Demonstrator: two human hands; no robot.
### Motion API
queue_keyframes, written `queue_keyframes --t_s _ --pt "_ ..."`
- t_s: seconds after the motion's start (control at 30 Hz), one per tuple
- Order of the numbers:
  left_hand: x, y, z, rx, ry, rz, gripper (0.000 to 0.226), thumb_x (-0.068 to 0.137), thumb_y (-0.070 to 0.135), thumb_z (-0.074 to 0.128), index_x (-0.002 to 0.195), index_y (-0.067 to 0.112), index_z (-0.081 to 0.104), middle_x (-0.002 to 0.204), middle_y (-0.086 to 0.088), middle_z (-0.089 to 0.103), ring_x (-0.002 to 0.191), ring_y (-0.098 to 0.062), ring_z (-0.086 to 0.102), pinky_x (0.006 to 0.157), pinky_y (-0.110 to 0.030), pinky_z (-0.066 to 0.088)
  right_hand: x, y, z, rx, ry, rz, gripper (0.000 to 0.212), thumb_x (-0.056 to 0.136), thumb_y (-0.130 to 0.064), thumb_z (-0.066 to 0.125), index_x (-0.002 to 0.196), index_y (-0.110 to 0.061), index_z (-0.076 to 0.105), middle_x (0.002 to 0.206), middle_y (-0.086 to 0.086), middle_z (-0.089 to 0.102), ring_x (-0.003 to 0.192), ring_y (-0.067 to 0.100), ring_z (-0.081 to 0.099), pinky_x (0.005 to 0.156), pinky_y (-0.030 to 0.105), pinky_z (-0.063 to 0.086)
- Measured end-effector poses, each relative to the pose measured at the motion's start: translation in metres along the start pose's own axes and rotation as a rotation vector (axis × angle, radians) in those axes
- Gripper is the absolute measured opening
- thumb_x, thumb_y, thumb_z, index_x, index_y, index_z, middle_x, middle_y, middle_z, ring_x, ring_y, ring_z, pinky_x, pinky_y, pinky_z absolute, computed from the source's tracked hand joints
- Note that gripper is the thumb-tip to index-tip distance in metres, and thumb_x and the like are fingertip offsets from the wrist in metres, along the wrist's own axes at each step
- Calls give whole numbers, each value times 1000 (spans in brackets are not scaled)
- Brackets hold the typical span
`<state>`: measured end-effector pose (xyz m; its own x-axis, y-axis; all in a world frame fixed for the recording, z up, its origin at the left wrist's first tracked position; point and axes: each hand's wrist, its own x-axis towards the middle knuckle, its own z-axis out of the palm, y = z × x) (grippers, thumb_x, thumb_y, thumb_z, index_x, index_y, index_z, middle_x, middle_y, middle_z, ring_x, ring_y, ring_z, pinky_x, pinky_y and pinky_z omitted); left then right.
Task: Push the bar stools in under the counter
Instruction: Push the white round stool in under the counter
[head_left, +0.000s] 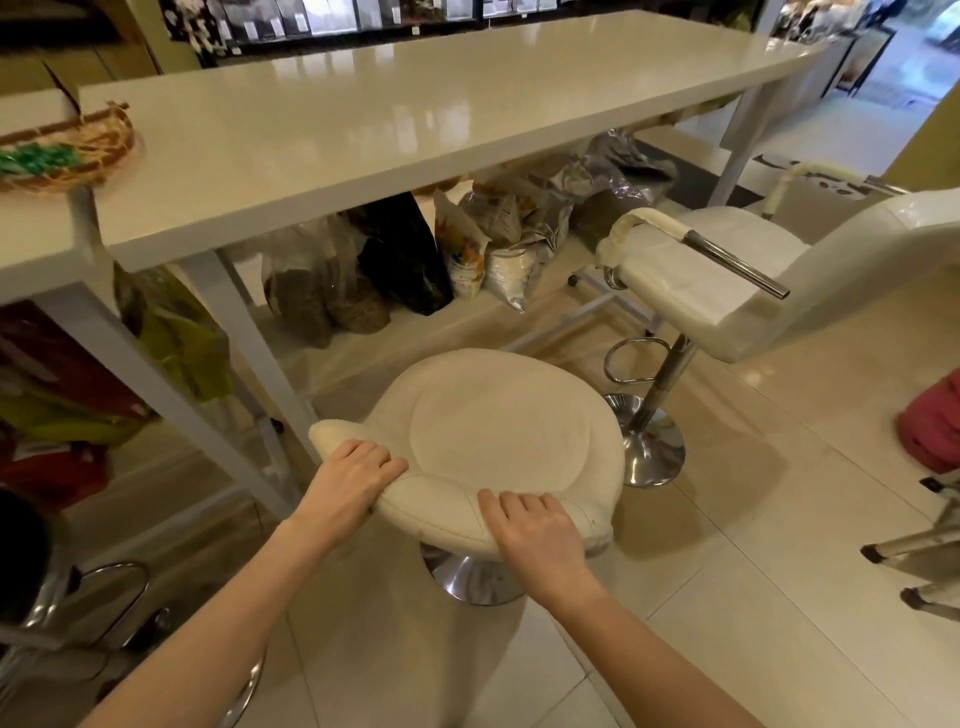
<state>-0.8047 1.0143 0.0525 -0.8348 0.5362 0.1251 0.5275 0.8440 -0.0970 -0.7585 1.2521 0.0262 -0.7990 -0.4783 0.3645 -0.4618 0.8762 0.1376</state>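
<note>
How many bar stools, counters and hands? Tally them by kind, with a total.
Bar stools: 3 (round stool, armrest stool, half-seen chrome stool)
Counters: 2 (long counter, left counter)
Hands: 2 (left hand, right hand)
Total: 7

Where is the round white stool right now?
In the head view, the round white stool stands low in the middle, just before the counter, both hands on its near rim, left of the armrest stool.

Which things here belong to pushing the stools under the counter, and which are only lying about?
For the job:
- round stool, held by left hand and right hand
- armrest stool
- counter

Lying about:
- bags under the counter
- wicker basket
- pink cushion
</note>
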Motion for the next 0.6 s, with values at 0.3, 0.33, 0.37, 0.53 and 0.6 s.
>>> queue_keyframes --t_s 0.3,0.33,0.37,0.53,0.6 --pt "25 -44 7 7 -83 -21 66 28 13 89 89 21 64 76 1 64 70 -20 62 78 -30 31 47 0 16 -5 -38 8 43 46 -4 63 87 -16 68 54 -2 53 44 18 50 45 26 41" --pt "27 -48 7 6 -70 -17 64 31 10 88 89 20 63 75 1 63 69 -20 62 78 -30 31 51 0 18 -4 -50 14 44 44 -4 65 87 -16 68 54 -2 53 44 18 50 45 26 40" --pt "30 -51 7 5 -53 -13 62 33 5 87 88 19 63 74 0 63 68 -20 62 78 -30 31 56 -1 19 -4 -60 20 46 42 -4 67 87 -16 67 54 -2 53 44 18 50 44 26 40" --pt "43 -68 6 29 0 5 57 38 -3 85 87 17 64 73 -2 63 67 -22 62 78 -30 31 74 -7 26 7 -101 54 57 34 -5 74 90 -13 65 55 -1 54 43 19 51 42 27 43" --pt "46 -74 7 27 5 8 59 36 -2 86 87 18 64 74 -1 64 68 -22 63 80 -30 30 80 -8 27 11 -98 65 55 36 -6 75 89 -13 66 54 -1 55 43 18 51 42 26 43"
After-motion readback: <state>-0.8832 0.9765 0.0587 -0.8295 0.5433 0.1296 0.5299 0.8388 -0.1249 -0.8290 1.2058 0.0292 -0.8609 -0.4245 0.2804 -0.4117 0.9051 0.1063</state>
